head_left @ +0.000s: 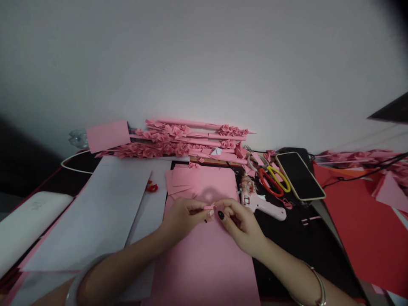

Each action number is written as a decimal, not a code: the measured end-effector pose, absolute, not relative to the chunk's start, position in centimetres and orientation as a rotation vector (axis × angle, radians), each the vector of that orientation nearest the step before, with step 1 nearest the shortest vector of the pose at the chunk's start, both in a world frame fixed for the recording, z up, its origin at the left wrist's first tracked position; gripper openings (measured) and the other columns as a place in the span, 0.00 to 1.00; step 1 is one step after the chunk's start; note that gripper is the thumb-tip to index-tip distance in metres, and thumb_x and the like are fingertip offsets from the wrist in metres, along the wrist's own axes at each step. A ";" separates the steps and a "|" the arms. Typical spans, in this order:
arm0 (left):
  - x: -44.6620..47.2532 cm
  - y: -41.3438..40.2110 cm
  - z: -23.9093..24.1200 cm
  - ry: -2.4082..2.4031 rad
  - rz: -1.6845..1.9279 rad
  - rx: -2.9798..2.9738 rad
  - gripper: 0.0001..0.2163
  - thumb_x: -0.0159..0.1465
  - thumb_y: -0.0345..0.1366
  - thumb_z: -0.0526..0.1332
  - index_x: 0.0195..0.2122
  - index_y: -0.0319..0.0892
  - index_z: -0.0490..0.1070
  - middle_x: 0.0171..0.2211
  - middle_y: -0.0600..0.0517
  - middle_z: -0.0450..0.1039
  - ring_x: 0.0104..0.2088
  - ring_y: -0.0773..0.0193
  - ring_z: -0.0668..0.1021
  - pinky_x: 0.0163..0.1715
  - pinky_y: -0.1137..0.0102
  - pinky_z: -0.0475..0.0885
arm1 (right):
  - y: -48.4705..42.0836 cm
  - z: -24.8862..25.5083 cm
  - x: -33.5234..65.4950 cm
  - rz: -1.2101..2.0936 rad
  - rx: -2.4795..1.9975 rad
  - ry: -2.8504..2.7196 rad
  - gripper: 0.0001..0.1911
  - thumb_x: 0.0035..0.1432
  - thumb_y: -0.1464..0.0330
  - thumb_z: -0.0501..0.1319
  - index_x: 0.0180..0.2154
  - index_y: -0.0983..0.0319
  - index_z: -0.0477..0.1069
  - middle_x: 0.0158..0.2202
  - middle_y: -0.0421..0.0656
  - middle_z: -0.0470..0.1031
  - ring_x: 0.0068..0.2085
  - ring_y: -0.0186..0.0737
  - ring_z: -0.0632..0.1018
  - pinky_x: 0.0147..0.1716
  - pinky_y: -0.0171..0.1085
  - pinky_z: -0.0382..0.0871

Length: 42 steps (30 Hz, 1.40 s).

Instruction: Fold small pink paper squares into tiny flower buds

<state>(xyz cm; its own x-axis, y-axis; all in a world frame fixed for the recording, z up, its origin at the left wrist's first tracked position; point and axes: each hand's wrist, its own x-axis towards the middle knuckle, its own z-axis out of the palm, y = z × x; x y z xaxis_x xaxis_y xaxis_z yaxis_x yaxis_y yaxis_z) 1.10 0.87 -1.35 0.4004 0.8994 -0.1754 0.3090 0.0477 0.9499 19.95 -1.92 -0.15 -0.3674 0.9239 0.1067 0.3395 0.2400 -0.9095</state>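
Over a large pink paper sheet [207,263], both my hands meet at a small folded piece of pink paper [209,207]. My left hand [183,216] pinches it between thumb and fingers. From the other side my right hand [240,223] closes its thumb and forefinger at the paper's edge; the fingers partly hide it. Just beyond my left hand lie several pink paper pieces [180,182]. A pale pink glue gun [263,206] rests on the black mat to the right of my right hand.
Pink paper flower stems [178,138] are piled along the wall. Scissors with red and yellow handles [274,180] lie beside a phone [300,175]. White sheets [92,212] and a white box-shaped object [32,221] are at left. Red paper [366,229] covers the right side.
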 end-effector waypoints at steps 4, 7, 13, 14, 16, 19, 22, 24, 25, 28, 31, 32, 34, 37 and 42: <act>1.1 0.8 -0.8 1.146 0.619 1.541 0.13 0.59 0.42 0.60 0.28 0.39 0.78 0.23 0.52 0.77 0.28 0.64 0.76 0.29 0.74 0.69 | -1.9 -0.2 20.0 1.121 -1.149 -1.840 0.09 0.62 0.71 0.52 0.44 0.62 0.65 0.20 0.33 0.54 0.20 0.31 0.59 0.20 0.32 0.52; 1.1 0.9 -0.5 1.146 0.602 1.538 0.12 0.59 0.41 0.60 0.27 0.38 0.78 0.24 0.51 0.77 0.27 0.64 0.76 0.28 0.74 0.69 | -1.9 -0.1 19.9 1.130 -1.148 -1.838 0.08 0.62 0.69 0.52 0.43 0.62 0.66 0.20 0.33 0.54 0.20 0.31 0.59 0.20 0.32 0.52; 1.2 1.0 -0.6 1.092 0.569 1.449 0.11 0.59 0.38 0.60 0.26 0.37 0.78 0.25 0.49 0.78 0.27 0.64 0.77 0.29 0.74 0.71 | -2.0 0.0 19.9 1.161 -1.126 -1.846 0.08 0.61 0.69 0.53 0.42 0.62 0.66 0.20 0.32 0.53 0.20 0.30 0.57 0.20 0.31 0.51; 1.2 1.0 -0.6 1.078 0.566 1.420 0.11 0.58 0.38 0.60 0.26 0.37 0.78 0.25 0.50 0.79 0.27 0.64 0.78 0.30 0.73 0.71 | -2.0 0.1 19.8 1.172 -1.121 -1.838 0.08 0.61 0.69 0.53 0.42 0.62 0.66 0.20 0.32 0.53 0.20 0.30 0.57 0.20 0.31 0.51; 1.3 1.0 -0.6 1.046 0.563 1.338 0.10 0.58 0.37 0.61 0.26 0.37 0.78 0.25 0.50 0.79 0.28 0.64 0.78 0.30 0.73 0.73 | -1.9 0.1 19.8 1.195 -1.105 -1.817 0.08 0.61 0.70 0.53 0.42 0.62 0.67 0.20 0.32 0.53 0.20 0.30 0.57 0.20 0.31 0.51; 1.3 1.0 -0.5 1.000 0.544 1.212 0.09 0.55 0.38 0.63 0.26 0.37 0.77 0.24 0.49 0.79 0.28 0.63 0.79 0.30 0.72 0.74 | -1.8 0.2 19.8 1.246 -1.073 -1.774 0.08 0.59 0.71 0.54 0.41 0.62 0.67 0.20 0.32 0.52 0.21 0.30 0.56 0.21 0.31 0.51; 1.4 1.1 -0.3 0.979 0.513 1.143 0.10 0.53 0.40 0.65 0.26 0.36 0.77 0.24 0.48 0.79 0.28 0.62 0.80 0.30 0.70 0.74 | -1.7 0.3 19.7 1.366 -1.033 -1.697 0.08 0.60 0.68 0.55 0.41 0.62 0.68 0.20 0.33 0.55 0.21 0.30 0.58 0.21 0.31 0.51; 1.4 1.2 -0.1 0.977 0.505 1.114 0.11 0.52 0.40 0.65 0.26 0.36 0.77 0.24 0.48 0.79 0.28 0.61 0.80 0.31 0.70 0.74 | -1.6 0.3 19.7 1.467 -0.992 -1.630 0.09 0.60 0.66 0.56 0.41 0.63 0.69 0.21 0.35 0.59 0.22 0.30 0.61 0.21 0.31 0.53; 1.4 1.2 0.0 0.979 0.504 1.100 0.11 0.52 0.40 0.65 0.26 0.36 0.77 0.24 0.48 0.79 0.27 0.61 0.80 0.30 0.70 0.74 | -1.6 0.2 19.7 1.514 -0.975 -1.600 0.10 0.60 0.65 0.57 0.42 0.63 0.69 0.22 0.36 0.61 0.22 0.30 0.62 0.21 0.31 0.53; 1.4 1.2 0.2 0.981 0.500 1.069 0.10 0.52 0.39 0.64 0.25 0.36 0.77 0.24 0.49 0.79 0.28 0.61 0.80 0.30 0.71 0.74 | -1.5 0.3 19.7 1.592 -0.958 -1.554 0.11 0.60 0.65 0.57 0.43 0.63 0.70 0.22 0.36 0.63 0.20 0.28 0.58 0.19 0.30 0.51; 1.3 1.2 0.2 0.970 0.493 1.040 0.09 0.51 0.39 0.65 0.25 0.36 0.76 0.23 0.50 0.79 0.27 0.61 0.80 0.29 0.71 0.74 | -1.5 0.4 19.8 1.526 -0.949 -1.628 0.11 0.61 0.66 0.56 0.42 0.62 0.72 0.22 0.37 0.66 0.20 0.29 0.61 0.19 0.30 0.54; 1.3 1.2 0.2 0.963 0.488 1.027 0.09 0.51 0.39 0.66 0.24 0.36 0.76 0.22 0.50 0.79 0.27 0.61 0.80 0.29 0.71 0.74 | -1.5 0.4 19.8 1.472 -0.949 -1.676 0.10 0.60 0.67 0.55 0.41 0.63 0.72 0.23 0.38 0.67 0.21 0.30 0.63 0.20 0.30 0.55; 1.3 1.2 0.1 0.943 0.475 1.000 0.10 0.50 0.40 0.66 0.23 0.37 0.75 0.22 0.50 0.78 0.26 0.62 0.80 0.28 0.71 0.74 | -1.6 0.5 19.9 1.347 -0.975 -1.781 0.10 0.60 0.69 0.54 0.40 0.63 0.73 0.22 0.38 0.66 0.21 0.30 0.63 0.20 0.30 0.55; 1.2 1.2 -0.1 0.888 0.442 0.982 0.10 0.50 0.40 0.66 0.23 0.37 0.74 0.22 0.50 0.78 0.25 0.63 0.80 0.26 0.72 0.73 | -1.6 0.3 20.2 1.215 -1.020 -1.884 0.11 0.59 0.70 0.54 0.38 0.64 0.74 0.19 0.37 0.64 0.20 0.30 0.61 0.19 0.30 0.53; 1.2 1.4 -0.7 0.828 0.450 0.986 0.09 0.53 0.39 0.65 0.25 0.38 0.74 0.23 0.51 0.79 0.25 0.66 0.80 0.27 0.74 0.72 | -1.5 -0.1 20.3 1.259 -1.006 -1.882 0.12 0.62 0.68 0.53 0.43 0.62 0.73 0.21 0.39 0.69 0.22 0.33 0.68 0.22 0.32 0.61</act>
<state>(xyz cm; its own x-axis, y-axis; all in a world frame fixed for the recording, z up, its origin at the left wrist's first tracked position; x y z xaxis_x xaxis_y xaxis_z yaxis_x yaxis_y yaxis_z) 1.16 1.36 -0.69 0.6204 0.6716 -0.4050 0.0261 0.4985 0.8665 20.34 -1.47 -0.09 -0.4931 0.8643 0.0992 0.2380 0.2437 -0.9402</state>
